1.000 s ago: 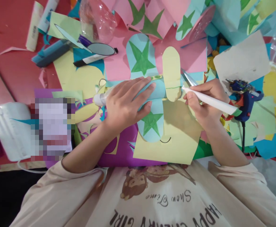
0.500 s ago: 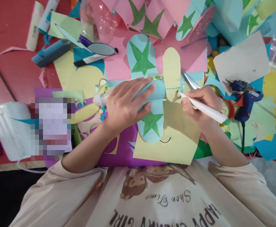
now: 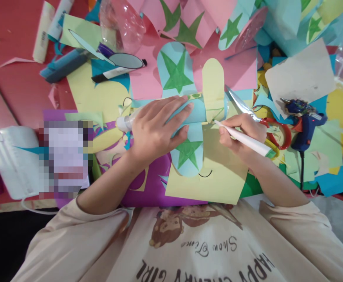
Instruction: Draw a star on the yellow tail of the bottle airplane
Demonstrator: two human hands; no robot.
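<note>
Landmark: pale yellow paper strip [image 3: 213, 80], round-topped, matte, its lower part curving over the right portion of a light-blue paper cylinder [image 3: 200, 111]. Thin green lines drawn near strip's lower end.

Right hand [image 3: 243, 131], lower right of strip: thumb and fingers pinch a white marker [image 3: 244, 139] with green back end; nib at strip's lower end, contact not certain.

Left hand [image 3: 158, 127], left of strip: fingers loosely spread, curved over the cylinder, palm down.

Two light-blue paper flaps left of strip, one higher [image 3: 176, 70], one lower [image 3: 188, 154], each bearing a green star. Right of strip: scissors [image 3: 240, 103], metal blades, red handle. Below strip: beige shirt [image 3: 201, 250], inverted print "Show Time", "HAPPY" and "GIRL"; word between them cut off by the lower edge.
</note>
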